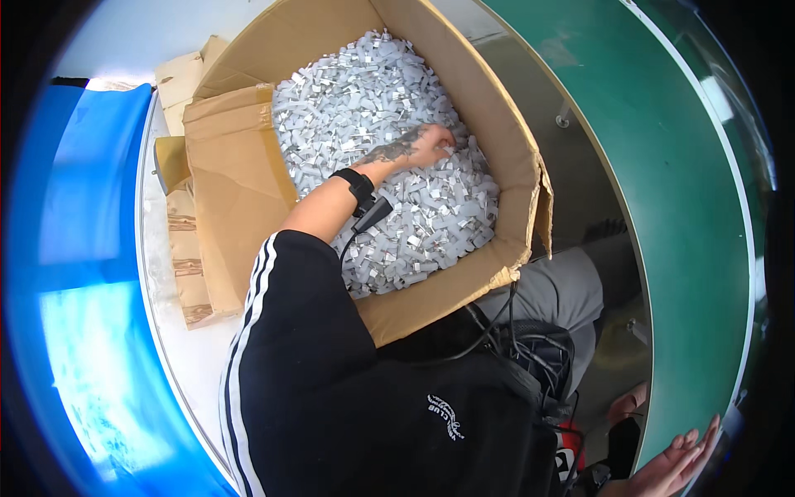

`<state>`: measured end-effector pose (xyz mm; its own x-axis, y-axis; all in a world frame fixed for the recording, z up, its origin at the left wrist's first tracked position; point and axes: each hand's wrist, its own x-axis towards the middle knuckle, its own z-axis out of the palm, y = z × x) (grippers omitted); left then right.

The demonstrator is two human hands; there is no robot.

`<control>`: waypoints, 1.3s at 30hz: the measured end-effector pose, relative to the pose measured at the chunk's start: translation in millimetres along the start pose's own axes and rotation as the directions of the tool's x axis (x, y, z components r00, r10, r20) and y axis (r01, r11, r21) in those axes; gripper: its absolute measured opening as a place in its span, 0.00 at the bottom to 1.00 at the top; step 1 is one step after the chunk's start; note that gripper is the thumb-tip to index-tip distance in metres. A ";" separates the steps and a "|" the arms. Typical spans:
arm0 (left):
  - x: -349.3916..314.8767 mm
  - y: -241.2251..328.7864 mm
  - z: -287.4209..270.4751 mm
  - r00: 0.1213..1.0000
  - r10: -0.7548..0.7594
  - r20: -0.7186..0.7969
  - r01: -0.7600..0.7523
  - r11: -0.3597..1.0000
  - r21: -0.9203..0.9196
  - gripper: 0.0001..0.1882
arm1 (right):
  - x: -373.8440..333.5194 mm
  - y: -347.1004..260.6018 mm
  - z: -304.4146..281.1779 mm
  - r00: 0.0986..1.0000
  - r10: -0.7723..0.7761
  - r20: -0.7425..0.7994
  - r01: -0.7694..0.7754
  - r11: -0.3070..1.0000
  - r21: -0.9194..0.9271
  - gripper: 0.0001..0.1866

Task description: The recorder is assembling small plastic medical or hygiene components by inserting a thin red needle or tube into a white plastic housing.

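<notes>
Cardboard box [503,124] has its flap [236,166] out, probably for easier reach: left hand [432,147] inside, can't tell if it's gripping pale parts [368,91], right hand [675,466] open, right of it.

The black top [331,406] has white stripes [237,373], the black wristband [362,190] a cable [342,251].

And here's the left arm, stretching forward and across to the right, bare forearm [319,209] angled up to the wrist, the left hand [429,147] out at full reach with knuckles up, fingers bent downward, their tips hidden! Over at the lower right, the right hand [669,469] sits well apart, fingers extended nearly straight, pointing up and outward.
</notes>
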<state>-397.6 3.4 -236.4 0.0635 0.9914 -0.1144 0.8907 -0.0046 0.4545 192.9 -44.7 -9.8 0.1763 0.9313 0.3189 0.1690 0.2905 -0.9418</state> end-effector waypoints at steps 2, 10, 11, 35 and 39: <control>11.6 9.0 -15.9 0.994 -0.104 0.046 0.109 0.986 -0.125 0.12 | -7.4 -4.5 5.4 0.997 0.067 -0.039 -0.065 0.997 0.036 0.16; -27.7 192.3 -147.4 0.970 0.208 -0.129 -0.237 0.670 -0.703 0.09 | -18.5 6.9 78.6 0.768 0.230 0.598 -0.281 0.960 -0.008 0.16; -34.3 215.8 -155.9 0.870 0.438 -0.226 -0.491 0.740 -0.459 0.07 | -8.8 3.2 98.3 0.603 0.247 0.759 -0.389 0.921 0.010 0.20; -13.3 368.1 -88.1 0.646 0.761 -0.057 -0.699 0.561 -0.442 0.08 | -29.6 22.2 98.4 0.961 -0.039 0.274 -0.091 0.891 0.446 0.05; -21.2 379.5 -83.6 0.582 0.794 -0.173 -0.807 0.540 -0.239 0.09 | -33.9 32.3 89.0 0.957 -0.198 0.214 0.132 0.948 0.290 0.07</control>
<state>-98.6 -8.4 12.4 0.6665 0.5962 0.4475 0.3218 -0.7716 0.5487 106.1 -47.2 -60.5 -0.0722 0.8803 0.4689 -0.0975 0.4616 -0.8817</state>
